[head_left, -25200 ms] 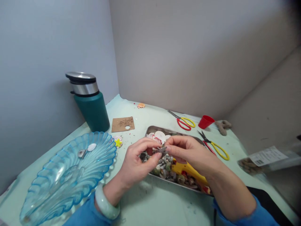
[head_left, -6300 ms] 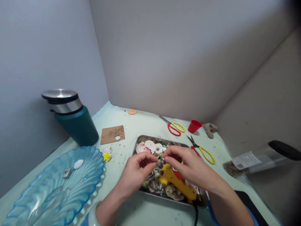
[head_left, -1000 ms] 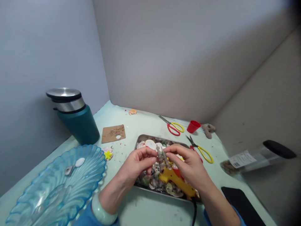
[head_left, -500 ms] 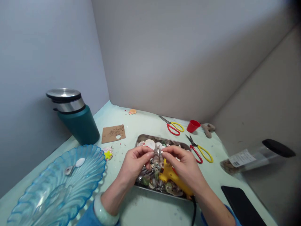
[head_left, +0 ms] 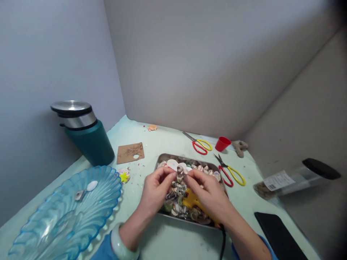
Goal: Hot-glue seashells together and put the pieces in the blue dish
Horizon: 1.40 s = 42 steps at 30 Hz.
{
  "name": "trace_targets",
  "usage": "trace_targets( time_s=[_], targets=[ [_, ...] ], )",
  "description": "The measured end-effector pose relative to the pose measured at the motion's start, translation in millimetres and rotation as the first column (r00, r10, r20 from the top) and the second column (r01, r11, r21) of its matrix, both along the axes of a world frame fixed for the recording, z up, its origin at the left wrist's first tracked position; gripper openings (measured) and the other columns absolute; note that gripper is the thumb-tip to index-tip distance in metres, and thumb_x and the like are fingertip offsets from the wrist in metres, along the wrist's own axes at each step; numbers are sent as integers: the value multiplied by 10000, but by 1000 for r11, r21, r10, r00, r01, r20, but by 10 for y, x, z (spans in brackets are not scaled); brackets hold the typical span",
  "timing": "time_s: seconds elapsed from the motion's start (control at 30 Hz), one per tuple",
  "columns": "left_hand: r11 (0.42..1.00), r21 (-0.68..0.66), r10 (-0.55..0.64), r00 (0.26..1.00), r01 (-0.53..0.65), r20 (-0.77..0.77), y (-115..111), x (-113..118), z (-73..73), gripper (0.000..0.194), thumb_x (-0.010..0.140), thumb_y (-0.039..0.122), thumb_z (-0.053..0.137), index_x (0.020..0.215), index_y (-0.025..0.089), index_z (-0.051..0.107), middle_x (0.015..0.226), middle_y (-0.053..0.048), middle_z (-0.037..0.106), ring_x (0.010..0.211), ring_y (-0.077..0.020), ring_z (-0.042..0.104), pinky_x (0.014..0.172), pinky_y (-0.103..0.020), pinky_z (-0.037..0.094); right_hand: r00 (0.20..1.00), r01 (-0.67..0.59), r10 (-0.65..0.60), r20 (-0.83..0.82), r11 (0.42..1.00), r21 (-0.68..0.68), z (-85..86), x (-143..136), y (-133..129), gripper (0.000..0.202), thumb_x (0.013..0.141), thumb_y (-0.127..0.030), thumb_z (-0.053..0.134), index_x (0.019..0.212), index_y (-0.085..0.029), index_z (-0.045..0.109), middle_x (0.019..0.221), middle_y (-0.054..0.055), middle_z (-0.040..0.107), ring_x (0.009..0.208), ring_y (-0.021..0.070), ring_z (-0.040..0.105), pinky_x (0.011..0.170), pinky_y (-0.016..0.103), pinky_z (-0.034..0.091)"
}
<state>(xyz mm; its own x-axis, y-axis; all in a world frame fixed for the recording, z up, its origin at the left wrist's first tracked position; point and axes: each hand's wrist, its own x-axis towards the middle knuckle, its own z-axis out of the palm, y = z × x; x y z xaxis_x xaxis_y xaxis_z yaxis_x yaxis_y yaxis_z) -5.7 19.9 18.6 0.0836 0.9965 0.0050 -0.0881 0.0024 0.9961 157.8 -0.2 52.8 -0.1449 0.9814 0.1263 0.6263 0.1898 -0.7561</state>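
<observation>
Over a metal tray (head_left: 187, 219) of shells and small pieces, my left hand (head_left: 158, 186) and my right hand (head_left: 204, 187) meet nearly fingertip to fingertip. Between them is a small brownish shell (head_left: 180, 172), pinched by the fingers of both hands. A yellow tool (head_left: 192, 199) with a black cord lies on the tray, partly hidden under my right hand. Pale round discs (head_left: 172, 164) rest at the tray's back edge.
Left are a blue scalloped glass dish (head_left: 81, 213), a teal bottle (head_left: 90, 141) and brown card (head_left: 130, 153). Right are two pairs of scissors (head_left: 202, 145) (head_left: 232, 175), a red cup (head_left: 222, 143), a clear container (head_left: 291, 180) and a black phone-like object (head_left: 278, 234).
The two long, pointed shells that stood upright between my fingertips now appear tilted, with a blunt, shorter outline. Both hands stay almost in place.
</observation>
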Motion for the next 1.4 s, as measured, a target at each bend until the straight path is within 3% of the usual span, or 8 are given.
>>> trace_targets(
  time_s=[0.23, 0.47, 0.67, 0.93, 1.1, 1.2, 1.3, 1.4],
  targets=[
    [969, 243, 99, 977, -51, -189, -13, -7, -56, 154, 816, 313, 641, 741, 181, 670, 747, -26, 641, 680, -143, 544, 651, -243, 426, 998, -12, 13, 56, 1000, -18, -10, -17, -5, 281, 945, -300, 403, 679, -212, 434, 632, -33, 492, 620, 143, 468, 579, 264, 344],
    [992, -116, -46, 995, 56, 87, -2, 20, 25, 265, 718, 405, 715, 743, 160, 620, 474, 52, 516, 433, -87, 469, 473, -201, 357, 1000, -14, 14, 0, 997, -72, 2, 3, -19, 282, 948, -313, 400, 690, -209, 450, 634, -40, 486, 623, 135, 456, 569, 258, 342],
    [975, -194, -50, 961, 106, 271, 0, 24, 31, 379, 641, 390, 797, 857, 154, 593, 522, 69, 539, 416, -57, 469, 438, -170, 337, 996, -47, 36, -82, 990, -130, -25, 35, -3, 284, 944, -303, 422, 678, -205, 438, 631, -48, 459, 615, 123, 425, 562, 251, 335],
    [905, -272, -184, 878, 326, 441, -14, 3, -28, 425, 767, 376, 723, 1108, 153, 602, 498, 59, 521, 435, -61, 436, 457, -176, 362, 972, -131, 87, -218, 971, -199, -50, 59, 10, 311, 960, -321, 404, 673, -204, 425, 637, -50, 417, 608, 117, 398, 563, 251, 326],
    [921, -278, -170, 923, 274, 346, -20, 20, -38, 496, 753, 412, 726, 1150, 145, 597, 512, 62, 494, 462, -68, 440, 468, -180, 374, 983, -94, 62, -172, 978, -188, -43, 71, 23, 311, 948, -311, 410, 657, -201, 429, 626, -48, 415, 609, 119, 397, 562, 254, 313],
    [953, -230, -142, 963, 195, 230, -14, 25, -28, 483, 732, 421, 734, 1107, 139, 620, 665, 19, 565, 529, -81, 476, 495, -204, 418, 985, -71, 35, -166, 974, -217, -48, 96, 45, 302, 929, -295, 413, 646, -197, 453, 601, -46, 419, 605, 120, 411, 556, 251, 313],
    [981, -80, -166, 981, 174, 101, 0, 5, -3, 381, 774, 360, 693, 1093, 157, 644, 952, -63, 629, 647, -102, 522, 558, -230, 455, 980, -61, 5, -198, 960, -274, -60, 119, 70, 290, 907, -280, 418, 634, -195, 472, 560, -50, 415, 560, 112, 400, 519, 243, 299],
    [970, 125, -204, 977, 210, -58, 10, -29, 27, 262, 779, 234, 669, 1035, 179, 684, 1126, -91, 591, 787, -137, 566, 664, -264, 482, 967, -80, -6, -255, 942, -327, -61, 124, 85, 280, 889, -263, 417, 625, -194, 483, 530, -55, 424, 509, 98, 378, 485, 232, 286]
  ],
)
